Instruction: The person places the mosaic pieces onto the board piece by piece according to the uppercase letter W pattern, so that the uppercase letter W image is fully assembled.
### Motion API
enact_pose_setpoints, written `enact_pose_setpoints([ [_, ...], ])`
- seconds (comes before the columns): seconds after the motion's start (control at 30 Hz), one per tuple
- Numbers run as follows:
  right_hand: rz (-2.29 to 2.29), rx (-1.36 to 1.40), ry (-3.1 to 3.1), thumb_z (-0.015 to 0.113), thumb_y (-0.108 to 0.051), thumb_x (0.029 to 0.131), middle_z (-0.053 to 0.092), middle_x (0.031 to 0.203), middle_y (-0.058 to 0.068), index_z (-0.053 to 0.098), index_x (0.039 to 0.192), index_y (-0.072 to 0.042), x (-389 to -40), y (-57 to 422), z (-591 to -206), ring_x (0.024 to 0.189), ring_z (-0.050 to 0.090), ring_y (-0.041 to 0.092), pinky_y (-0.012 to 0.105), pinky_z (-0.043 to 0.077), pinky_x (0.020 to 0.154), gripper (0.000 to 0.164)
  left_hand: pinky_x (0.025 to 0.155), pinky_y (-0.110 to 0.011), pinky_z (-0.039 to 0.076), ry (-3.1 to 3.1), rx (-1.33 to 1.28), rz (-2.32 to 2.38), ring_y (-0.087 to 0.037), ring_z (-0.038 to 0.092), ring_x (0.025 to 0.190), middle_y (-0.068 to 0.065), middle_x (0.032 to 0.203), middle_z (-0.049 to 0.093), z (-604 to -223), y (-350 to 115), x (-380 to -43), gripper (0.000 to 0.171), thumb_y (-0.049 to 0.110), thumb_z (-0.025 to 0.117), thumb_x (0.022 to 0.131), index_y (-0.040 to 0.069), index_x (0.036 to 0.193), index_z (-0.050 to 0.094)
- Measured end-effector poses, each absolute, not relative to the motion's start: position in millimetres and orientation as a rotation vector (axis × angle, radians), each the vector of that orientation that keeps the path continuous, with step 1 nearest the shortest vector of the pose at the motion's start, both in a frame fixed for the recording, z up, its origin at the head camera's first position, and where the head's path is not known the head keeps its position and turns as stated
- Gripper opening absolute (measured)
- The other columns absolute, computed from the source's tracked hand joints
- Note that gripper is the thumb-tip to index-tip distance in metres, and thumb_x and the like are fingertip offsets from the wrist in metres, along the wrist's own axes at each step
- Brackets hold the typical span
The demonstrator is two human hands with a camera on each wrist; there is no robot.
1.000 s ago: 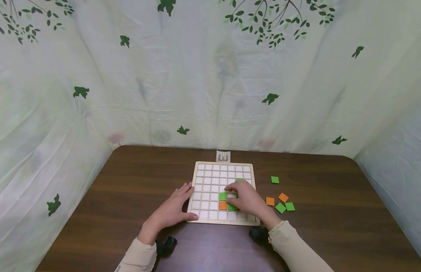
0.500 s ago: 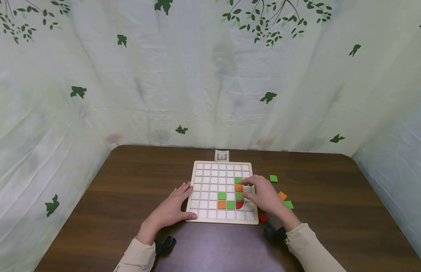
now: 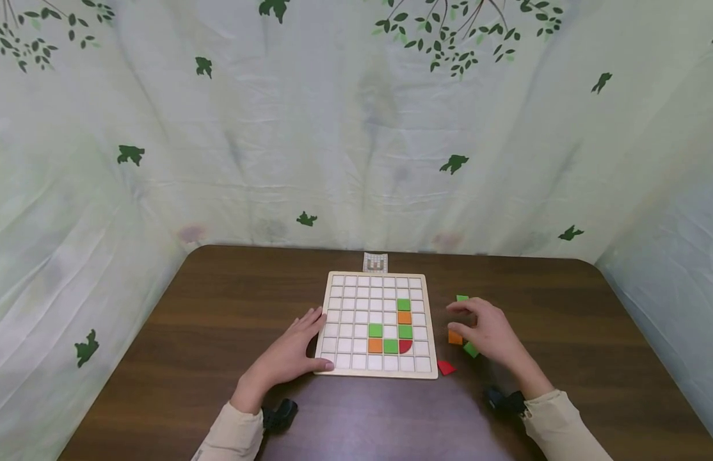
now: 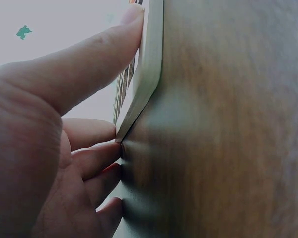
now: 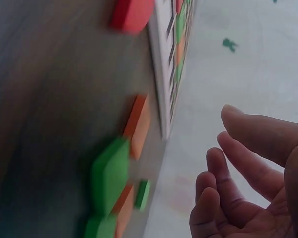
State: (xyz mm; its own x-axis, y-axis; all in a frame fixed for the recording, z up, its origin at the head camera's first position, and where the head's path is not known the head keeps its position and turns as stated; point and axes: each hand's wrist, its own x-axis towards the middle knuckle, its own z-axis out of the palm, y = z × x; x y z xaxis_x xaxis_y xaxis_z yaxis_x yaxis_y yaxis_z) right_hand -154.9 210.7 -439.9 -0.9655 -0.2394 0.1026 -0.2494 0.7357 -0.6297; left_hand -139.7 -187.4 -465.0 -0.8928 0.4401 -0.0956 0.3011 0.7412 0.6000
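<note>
A white grid board (image 3: 339,320) with a pale wooden frame lies on the table. Several tiles sit in its cells: green (image 3: 404,305) and orange (image 3: 404,318) ones, plus a red tile (image 3: 405,346) with one rounded corner. My left hand (image 3: 290,349) rests against the board's left side, thumb at the near-left corner and fingertips touching the edge. To the right of the board, my right hand (image 3: 489,328) hovers over loose tiles, including an orange tile (image 3: 455,337) and a green tile (image 3: 470,349). In the right wrist view its thumb and fingers stand apart, holding nothing.
A loose red tile (image 3: 445,367) lies by the board's near-right corner. Another green tile (image 3: 462,298) lies farther back, partly hidden by the right hand. A small printed card (image 3: 376,263) lies beyond the board's far edge. A pale curtain (image 3: 333,128) hangs behind the brown table (image 3: 247,282).
My right hand has moved right, off the board to the loose tiles, uncovering the orange and red tiles in the grid and the loose red tile. My left hand stays at the board's edge.
</note>
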Motion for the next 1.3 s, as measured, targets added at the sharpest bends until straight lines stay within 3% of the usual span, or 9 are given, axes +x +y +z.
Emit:
enact_pose_setpoints([
  [0.3, 1.035, 0.271, -2.954, 0.074, -0.014, 0.092, 0.065, 0.122, 0.017, 0.070, 0.123, -0.004, -157, 244, -445, 0.091, 0.060, 0.025, 0.038, 0.053, 0.075, 0.033, 0.122, -0.055, 0.014, 2.717, 0.586, 0.871, -0.036, 0.015, 0.152, -0.019, 0.164, 0.023, -464, -187, -141, 0.097, 0.041, 0.081, 0.084, -0.004, 0.154, 0.033],
  [0.6, 1.053, 0.302, -2.997, 0.072, -0.010, 0.093, 0.065, 0.119, 0.017, 0.069, 0.123, -0.004, -161, 262, -451, 0.089, 0.058, 0.025, 0.035, 0.052, 0.072, 0.031, 0.122, -0.055, 0.015, 2.724, 0.595, 0.871, -0.036, 0.016, 0.152, -0.020, 0.164, 0.023, -466, -188, -141, 0.097, 0.042, 0.081, 0.083, -0.004, 0.154, 0.033],
  [0.97, 1.039, 0.458, -3.052, 0.072, -0.002, 0.090, 0.067, 0.120, 0.014, 0.070, 0.123, -0.005, -169, 272, -456, 0.097, 0.059, 0.026, 0.037, 0.052, 0.078, 0.033, 0.122, -0.055, 0.015, 2.725, 0.597, 0.877, -0.037, 0.015, 0.152, -0.020, 0.163, 0.024, -467, -187, -140, 0.097, 0.041, 0.081, 0.084, -0.005, 0.154, 0.033],
  [1.3, 1.022, 0.612, -3.102, 0.068, 0.006, 0.090, 0.067, 0.121, 0.012, 0.071, 0.123, -0.006, -173, 276, -457, 0.104, 0.060, 0.029, 0.048, 0.054, 0.089, 0.035, 0.122, -0.055, 0.014, 2.725, 0.596, 0.879, -0.036, 0.015, 0.152, -0.020, 0.163, 0.024, -465, -187, -139, 0.096, 0.040, 0.081, 0.084, -0.005, 0.154, 0.034],
])
